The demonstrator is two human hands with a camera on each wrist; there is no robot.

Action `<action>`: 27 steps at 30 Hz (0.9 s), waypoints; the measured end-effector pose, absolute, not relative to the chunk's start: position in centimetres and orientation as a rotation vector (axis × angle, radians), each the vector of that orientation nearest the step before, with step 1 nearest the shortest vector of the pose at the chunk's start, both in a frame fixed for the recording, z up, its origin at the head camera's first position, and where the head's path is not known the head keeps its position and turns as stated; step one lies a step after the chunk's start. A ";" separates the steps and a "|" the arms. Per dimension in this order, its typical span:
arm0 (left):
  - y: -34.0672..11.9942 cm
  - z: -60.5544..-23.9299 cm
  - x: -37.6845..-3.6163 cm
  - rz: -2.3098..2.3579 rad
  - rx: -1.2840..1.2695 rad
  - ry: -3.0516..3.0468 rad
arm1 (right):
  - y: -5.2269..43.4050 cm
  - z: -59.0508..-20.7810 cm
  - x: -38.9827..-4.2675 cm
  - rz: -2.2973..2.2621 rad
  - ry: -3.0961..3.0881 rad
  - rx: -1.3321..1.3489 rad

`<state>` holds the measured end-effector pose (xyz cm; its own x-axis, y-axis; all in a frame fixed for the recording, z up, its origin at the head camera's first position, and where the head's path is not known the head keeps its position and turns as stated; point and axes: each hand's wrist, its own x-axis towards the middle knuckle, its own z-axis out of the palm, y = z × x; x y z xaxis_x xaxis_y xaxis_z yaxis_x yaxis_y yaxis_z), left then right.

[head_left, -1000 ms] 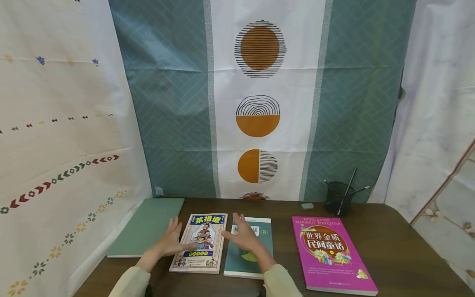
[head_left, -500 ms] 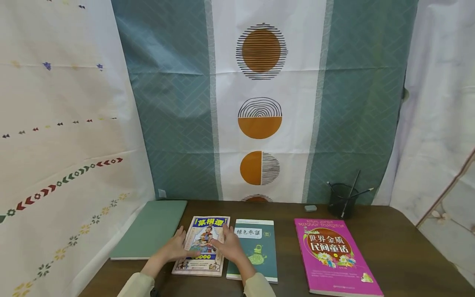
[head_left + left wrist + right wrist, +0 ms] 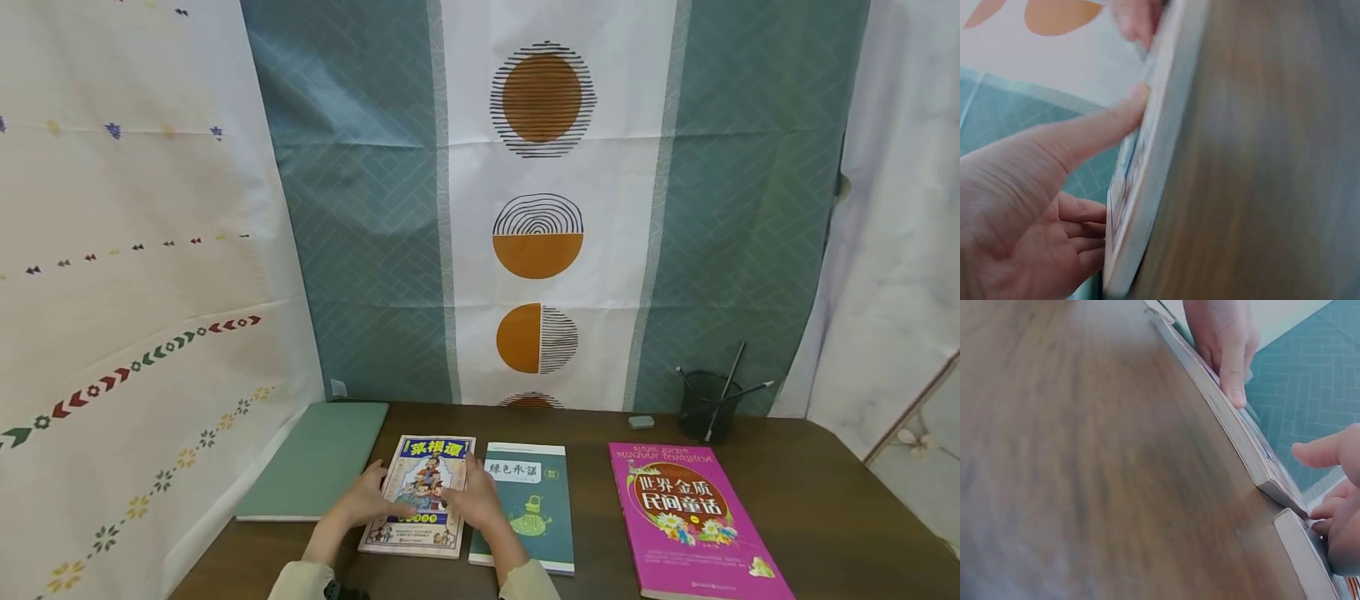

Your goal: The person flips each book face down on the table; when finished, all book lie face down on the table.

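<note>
A paperback book (image 3: 426, 492) with a cartoon cover and yellow title on blue lies flat on the dark table, between both hands. My left hand (image 3: 366, 498) holds its left side, thumb on the cover and fingers along the edge. In the left wrist view, that thumb (image 3: 1110, 122) lies on the cover. My right hand (image 3: 478, 497) is at the opposite side, its fingers against the edge. Its thumb (image 3: 1319, 451) stands off the cover in the right wrist view. Just right of it lies a green book (image 3: 543, 517), partly behind the right hand.
A large plain green book (image 3: 318, 458) lies at the left, by the cloth wall. Farther right is a pink book (image 3: 701, 533). At the back stand a black mesh cup (image 3: 705, 408) with pencils and a small grey eraser (image 3: 641, 422).
My right hand has moved left from over the green book to the cartoon book's right side. My left hand has closed in on its left edge. The view has shifted slightly.
</note>
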<state>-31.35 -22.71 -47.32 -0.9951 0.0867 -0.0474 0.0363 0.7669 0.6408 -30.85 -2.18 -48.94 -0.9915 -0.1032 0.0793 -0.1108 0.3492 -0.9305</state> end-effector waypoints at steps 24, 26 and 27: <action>-23.5 -49.4 -31.7 1.797 0.200 2.459 | -2.6 -48.9 -30.9 1.616 -2.610 0.135; -23.7 -49.6 -31.8 1.869 0.248 2.375 | -2.6 -49.0 -31.0 1.622 -2.599 0.137; -23.8 -49.7 -31.9 1.904 0.279 2.324 | -2.6 -49.1 -31.0 1.623 -2.594 0.137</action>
<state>-31.90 -23.82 -49.67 -0.9753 0.2200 0.0210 0.0639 0.1898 0.9797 -31.00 -2.55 -49.14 -0.9929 -0.0341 0.1141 -0.1175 0.4354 -0.8925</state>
